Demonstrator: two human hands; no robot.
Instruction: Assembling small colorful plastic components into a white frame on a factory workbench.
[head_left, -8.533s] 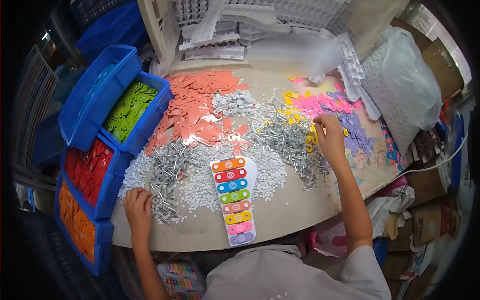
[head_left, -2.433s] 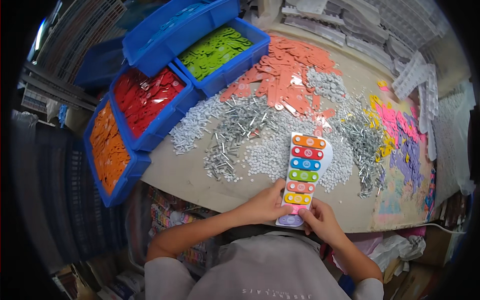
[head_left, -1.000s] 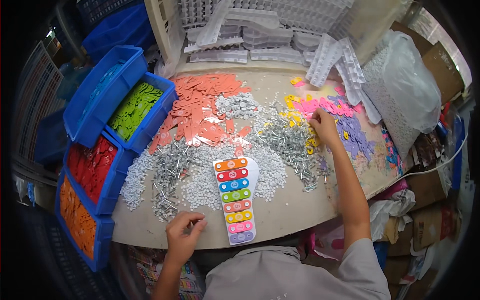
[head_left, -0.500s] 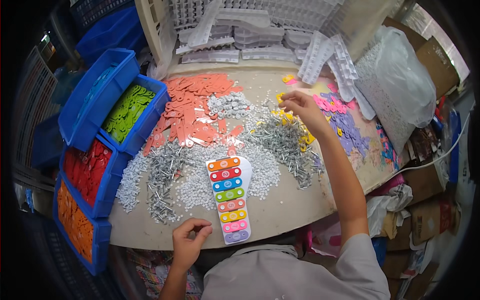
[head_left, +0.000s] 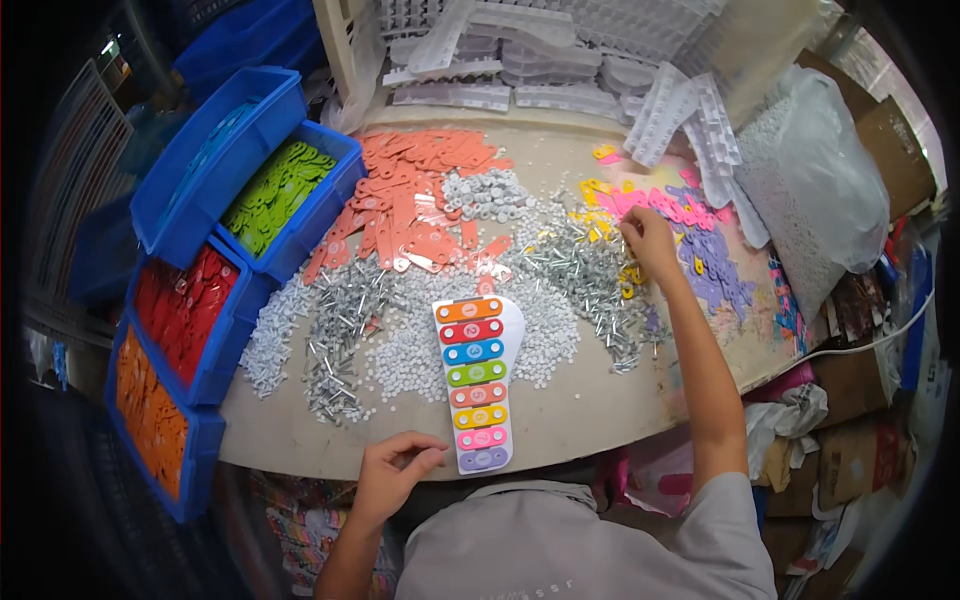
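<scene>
A toy xylophone (head_left: 515, 335) with a white base and a column of coloured bars lies upright in view at the table's front edge. White caps show at the ends of most bars; on the lowest, lilac bar I see none. Just left of its lower end is my left hand (head_left: 395, 470), thumb and forefinger drawn together. Whether they pinch anything small is too fine to tell. My right hand (head_left: 650, 243) is over the right side of the pile of metal pins (head_left: 580, 280), beside yellow pieces (head_left: 597, 222). Its fingers are bunched downward, hiding whatever is between them.
Blue bins (head_left: 205, 420) of orange, red, green and blue bars line the left. Coral bars (head_left: 400, 205), white caps (head_left: 415, 355) and purple pieces (head_left: 715, 270) cover the table. White plastic bases (head_left: 560, 60) are stacked behind; a bulging clear bag (head_left: 800, 180) stands right.
The whole view has shifted slightly. My right hand has come down nearer over the pins, its fingers now bunched. My left fingertips are a little closer to the xylophone.
</scene>
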